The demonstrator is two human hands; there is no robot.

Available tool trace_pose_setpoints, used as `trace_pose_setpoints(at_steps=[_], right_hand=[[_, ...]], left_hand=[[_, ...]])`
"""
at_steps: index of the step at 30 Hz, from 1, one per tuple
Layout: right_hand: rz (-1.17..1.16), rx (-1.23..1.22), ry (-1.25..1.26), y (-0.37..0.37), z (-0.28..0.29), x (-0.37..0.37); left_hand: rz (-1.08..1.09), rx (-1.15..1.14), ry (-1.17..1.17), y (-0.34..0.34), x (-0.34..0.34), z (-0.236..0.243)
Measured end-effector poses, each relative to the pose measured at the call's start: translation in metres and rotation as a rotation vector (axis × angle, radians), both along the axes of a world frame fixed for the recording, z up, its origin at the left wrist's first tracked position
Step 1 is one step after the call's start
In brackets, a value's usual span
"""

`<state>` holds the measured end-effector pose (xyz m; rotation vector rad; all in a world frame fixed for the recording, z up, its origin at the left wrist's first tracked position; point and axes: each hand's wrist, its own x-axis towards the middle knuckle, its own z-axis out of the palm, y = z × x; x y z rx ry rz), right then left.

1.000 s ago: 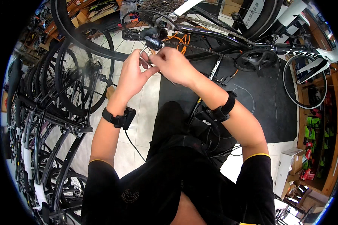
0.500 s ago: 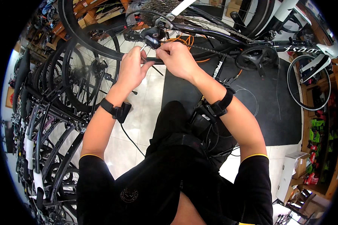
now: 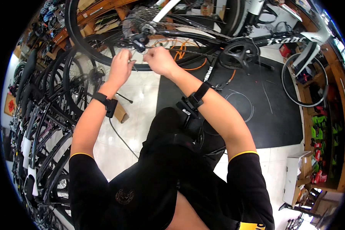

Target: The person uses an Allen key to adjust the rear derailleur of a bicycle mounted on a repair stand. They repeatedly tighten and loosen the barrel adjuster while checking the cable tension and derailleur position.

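Observation:
A bicycle with a black and white frame stands across the far side. Its rear derailleur hangs below the cassette, just beyond my fingers. My left hand is closed at the derailleur's lower left, near the rear tire; what its fingers hold is too small to name. On the other side, my right hand pinches with thumb and forefinger just below the derailleur. Whatever lies in that pinch is hidden. A small gap separates the two hands.
Several bicycles crowd the left side, with one dark wheel close to my left forearm. A black mat covers the floor at right, with a coiled thin cable on it. An orange hose lies behind the bicycle's wheel. Wooden shelves stand far right.
The view has shifted, so the bicycle sits further left and more of its front shows. Both hands remain by the derailleur, now slightly lower from it; a silver rod earlier seen at my left fingers is less distinct.

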<state>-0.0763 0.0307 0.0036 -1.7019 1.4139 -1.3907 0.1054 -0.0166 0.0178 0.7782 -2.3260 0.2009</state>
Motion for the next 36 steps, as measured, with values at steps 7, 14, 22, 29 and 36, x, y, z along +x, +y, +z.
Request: trace_pose_setpoints(at_steps=[7,14,22,29,36], right_hand=[[0.188,0.115,0.259,0.041,0.001,-0.046],[0.258,0.338,0.177,0.148,0.086,-0.113],[-0.23,0.703,-0.129,0.319,0.13,-0.158],[-0.508,1.18,0.0,0.456,0.178,-0.145],[-0.797,1.23,-0.411,0.551,0.279,-0.12]], left_hand=[[0.018,0.238,0.082,0.008,-0.008,-0.003],[-0.01,0.422,-0.161,-0.006,0.006,0.029],[0.036,0.148,-0.214,-0.023,0.014,-0.003],[-0.004,0.202,-0.342,-0.024,0.005,0.005],[0.263,1.085,0.091,0.02,0.026,-0.066]])
